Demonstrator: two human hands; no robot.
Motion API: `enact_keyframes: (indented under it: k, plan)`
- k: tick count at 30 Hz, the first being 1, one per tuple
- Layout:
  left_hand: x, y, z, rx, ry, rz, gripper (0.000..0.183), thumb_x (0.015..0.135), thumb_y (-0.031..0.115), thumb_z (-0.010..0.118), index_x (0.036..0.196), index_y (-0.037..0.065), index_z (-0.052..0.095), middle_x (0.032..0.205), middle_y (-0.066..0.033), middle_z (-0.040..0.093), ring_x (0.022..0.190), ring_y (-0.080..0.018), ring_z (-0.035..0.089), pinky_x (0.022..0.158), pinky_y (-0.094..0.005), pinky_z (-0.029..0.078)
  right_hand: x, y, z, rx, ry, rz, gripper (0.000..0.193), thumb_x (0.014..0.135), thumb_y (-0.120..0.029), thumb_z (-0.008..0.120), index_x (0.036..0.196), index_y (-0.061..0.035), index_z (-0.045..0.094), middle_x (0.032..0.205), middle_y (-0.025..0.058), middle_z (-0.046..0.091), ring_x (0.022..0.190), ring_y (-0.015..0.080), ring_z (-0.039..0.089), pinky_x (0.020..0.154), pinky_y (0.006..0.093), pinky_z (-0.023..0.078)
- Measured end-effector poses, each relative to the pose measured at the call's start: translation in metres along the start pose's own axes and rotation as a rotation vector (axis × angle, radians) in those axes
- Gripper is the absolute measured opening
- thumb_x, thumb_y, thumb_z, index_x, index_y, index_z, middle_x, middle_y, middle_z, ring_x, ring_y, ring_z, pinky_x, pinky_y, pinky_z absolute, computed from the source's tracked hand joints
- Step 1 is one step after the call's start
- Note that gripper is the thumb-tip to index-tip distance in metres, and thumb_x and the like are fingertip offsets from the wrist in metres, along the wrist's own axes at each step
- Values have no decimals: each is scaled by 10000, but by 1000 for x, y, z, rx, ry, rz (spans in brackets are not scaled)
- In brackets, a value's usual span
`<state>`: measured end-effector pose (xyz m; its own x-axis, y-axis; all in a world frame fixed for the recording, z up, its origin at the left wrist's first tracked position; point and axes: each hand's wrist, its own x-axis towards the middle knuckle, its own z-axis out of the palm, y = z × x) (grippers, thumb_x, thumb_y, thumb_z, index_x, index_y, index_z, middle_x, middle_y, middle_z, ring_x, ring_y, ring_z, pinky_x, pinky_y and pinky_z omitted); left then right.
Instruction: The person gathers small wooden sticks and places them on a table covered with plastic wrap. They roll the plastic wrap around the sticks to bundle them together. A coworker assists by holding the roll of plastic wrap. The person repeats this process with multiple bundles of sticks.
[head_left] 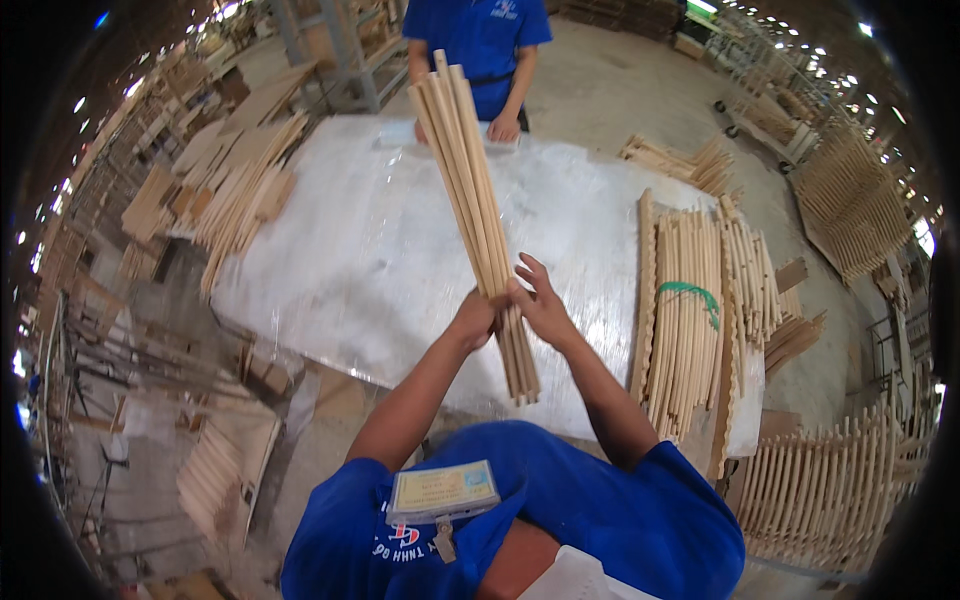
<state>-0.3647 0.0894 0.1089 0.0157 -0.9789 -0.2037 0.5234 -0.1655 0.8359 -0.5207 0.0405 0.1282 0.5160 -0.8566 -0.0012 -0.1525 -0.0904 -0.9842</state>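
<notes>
A bundle of long pale wooden dowels (465, 190) stands tilted over the table, its upper ends leaning to the left. My left hand (476, 318) is closed round the lower part of the bundle, its fingers partly hidden behind the rods. Against the right side of the same bundle rests my right hand (543, 305), thumb side touching the dowels and fingers stretched apart. The lower ends of the rods hang below my hands, in front of my body.
The worktable (330, 260) has a shiny plastic cover. On its right lies a stack of dowels (688, 330) with a green strap (690, 290), between scalloped strips. Wooden strips (245, 210) lie at the left edge. Across the table stands a co-worker (478, 40). Racked wooden parts (820, 490) stand lower right.
</notes>
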Motion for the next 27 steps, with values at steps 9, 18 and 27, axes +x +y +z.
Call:
enact_keyframes:
  k: [9, 18, 27]
  plan:
    - [4, -87, -81, -126, 392, -359, 501, 1075, 454, 690, 1287, 2, 660, 1151, -119, 744, 1007, -257, 750, 897, -411, 645, -47, 116, 27, 470, -390, 744, 425, 984, -322, 811, 1200, 25, 691, 988, 136, 759, 830, 233, 770, 719, 391, 664]
    - [-42, -121, -138, -373, 409, -363, 475, 1137, 419, 585, 1399, 25, 624, 1194, -103, 729, 1086, -240, 732, 971, -395, 612, -52, 137, 56, 525, -315, 897, 484, 955, -190, 804, 1345, 47, 642, 1137, 164, 756, 921, 252, 778, 800, 423, 678]
    - [-69, -112, -182, -378, 307, -474, 438, 1083, 286, 698, 1366, -37, 609, 1213, -145, 723, 1077, -276, 747, 946, -453, 653, -43, 143, 113, 471, -173, 895, 460, 962, -185, 812, 1311, 70, 656, 1098, 156, 769, 893, 238, 773, 809, 402, 660]
